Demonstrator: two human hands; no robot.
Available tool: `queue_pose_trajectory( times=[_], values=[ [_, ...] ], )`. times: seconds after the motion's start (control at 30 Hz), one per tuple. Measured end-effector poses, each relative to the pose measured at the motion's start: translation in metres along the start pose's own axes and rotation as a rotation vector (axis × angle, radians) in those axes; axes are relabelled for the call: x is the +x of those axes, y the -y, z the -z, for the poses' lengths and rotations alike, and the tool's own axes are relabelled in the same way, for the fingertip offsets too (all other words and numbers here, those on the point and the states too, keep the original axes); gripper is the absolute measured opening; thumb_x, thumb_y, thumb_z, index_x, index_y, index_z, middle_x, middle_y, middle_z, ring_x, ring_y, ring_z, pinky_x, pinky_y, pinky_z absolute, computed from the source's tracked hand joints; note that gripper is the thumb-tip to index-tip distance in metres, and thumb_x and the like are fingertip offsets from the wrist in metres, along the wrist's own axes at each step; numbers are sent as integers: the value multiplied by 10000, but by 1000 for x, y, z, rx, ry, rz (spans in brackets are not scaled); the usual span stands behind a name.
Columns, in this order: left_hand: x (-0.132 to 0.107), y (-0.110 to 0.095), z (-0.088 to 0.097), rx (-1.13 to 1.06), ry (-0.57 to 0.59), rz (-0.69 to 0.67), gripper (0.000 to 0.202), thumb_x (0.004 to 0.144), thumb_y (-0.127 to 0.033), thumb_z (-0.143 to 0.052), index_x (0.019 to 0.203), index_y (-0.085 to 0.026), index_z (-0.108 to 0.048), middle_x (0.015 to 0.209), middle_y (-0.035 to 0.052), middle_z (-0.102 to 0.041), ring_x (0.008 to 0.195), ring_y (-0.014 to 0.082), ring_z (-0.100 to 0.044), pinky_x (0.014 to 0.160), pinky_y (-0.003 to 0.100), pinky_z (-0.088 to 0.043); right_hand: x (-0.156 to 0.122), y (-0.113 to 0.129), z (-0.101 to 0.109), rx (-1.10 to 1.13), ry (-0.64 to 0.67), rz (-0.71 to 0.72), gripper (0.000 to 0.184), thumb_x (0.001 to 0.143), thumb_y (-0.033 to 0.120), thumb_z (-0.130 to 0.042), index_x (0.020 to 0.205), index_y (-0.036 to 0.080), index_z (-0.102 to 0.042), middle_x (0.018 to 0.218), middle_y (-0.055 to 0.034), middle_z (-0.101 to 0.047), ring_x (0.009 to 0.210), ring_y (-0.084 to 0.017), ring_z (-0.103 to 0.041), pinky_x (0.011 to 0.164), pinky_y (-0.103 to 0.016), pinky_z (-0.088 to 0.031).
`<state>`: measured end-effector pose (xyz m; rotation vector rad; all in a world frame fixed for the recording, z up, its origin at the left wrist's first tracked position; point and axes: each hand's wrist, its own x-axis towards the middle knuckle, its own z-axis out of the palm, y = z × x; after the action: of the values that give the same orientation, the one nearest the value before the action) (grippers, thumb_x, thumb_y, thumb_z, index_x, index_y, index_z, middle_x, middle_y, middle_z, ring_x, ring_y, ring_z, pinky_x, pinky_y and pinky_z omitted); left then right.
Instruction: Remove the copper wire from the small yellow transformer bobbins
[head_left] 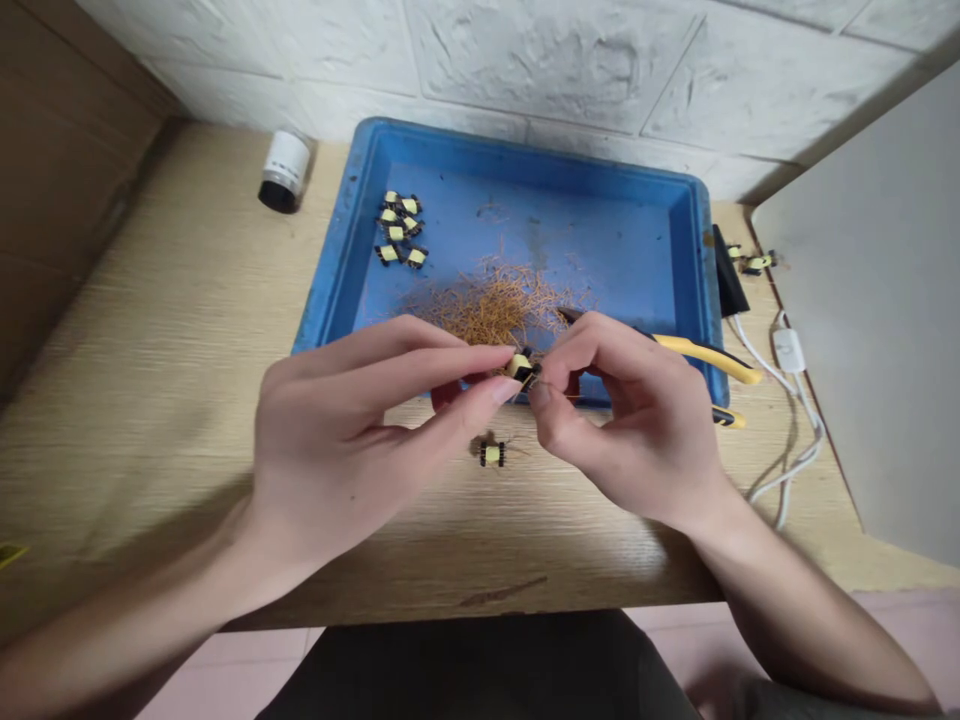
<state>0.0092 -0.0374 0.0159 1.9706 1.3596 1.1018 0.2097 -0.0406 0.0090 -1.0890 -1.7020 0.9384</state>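
While my left hand [337,430] and right hand [619,425] pinch the small yellow-taped transformer [520,368] at frame centre, it should handle light and stiff, so I hold its taped body, sparing the fine pins.

L hand [330,440] & R hand [622,420] are both pinching 1 yellow-taped coil [521,367], w/ 7 more coils [395,232] sitting in 1 blue tray [517,140], 1 coil [491,455] lying on the bench [150,350], approx 2 coils [757,262] sitting far R, plus 1 pr yellow-handled pliers [709,358] & 1 bottle [285,170] resting nearby.
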Motion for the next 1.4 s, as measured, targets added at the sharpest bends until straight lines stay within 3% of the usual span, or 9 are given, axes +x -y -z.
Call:
queue_pose_trajectory(
  times=[0.17,0.3,0.57,0.77,1.03,1.4],
  values=[
    [1,0,-2,-92,53,40,164,918,-226,-833,998,-365,-868,945,-103,-856,706,108,-759,647,219,-616,-1,1,-1,-48,6,40,266,867,35,-649,750,240,-527,742,20,-593,698,-148,-542,652,-342,-423],
    [1,3,-3,-129,45,46,187,899,-211,-855,973,-380,-882,1000,-102,-870,820,156,-828,723,240,-676,-2,2,-1,-77,13,53,277,878,45,-647,742,245,-511,741,18,-599,699,-153,-551,649,-349,-422],
    [2,1,-2,-194,12,92,204,898,-212,-853,928,-411,-887,951,-111,-867,760,146,-826,520,227,-618,-1,4,0,-26,16,31,291,865,23,-644,757,250,-498,760,17,-592,725,-154,-547,673,-358,-430],
    [1,3,-5,-213,9,62,267,869,-190,-876,956,-443,-878,956,-123,-863,785,153,-829,717,268,-713,-1,2,0,-44,12,36,279,873,45,-658,750,251,-515,757,16,-615,709,-158,-563,658,-359,-444],
    [0,4,-4,-233,21,50,332,885,-153,-859,975,-472,-871,951,-146,-856,778,102,-815,695,197,-681,-2,2,0,-37,20,31,286,867,34,-653,752,250,-505,747,25,-598,701,-148,-553,657,-350,-436],
    [2,6,-3,-231,45,25,274,896,-139,-829,922,-405,-888,950,-110,-863,766,158,-829,646,262,-708,-2,4,0,-6,31,-5,286,862,37,-665,753,251,-510,749,25,-596,699,-149,-553,652,-348,-432]
  ],
)
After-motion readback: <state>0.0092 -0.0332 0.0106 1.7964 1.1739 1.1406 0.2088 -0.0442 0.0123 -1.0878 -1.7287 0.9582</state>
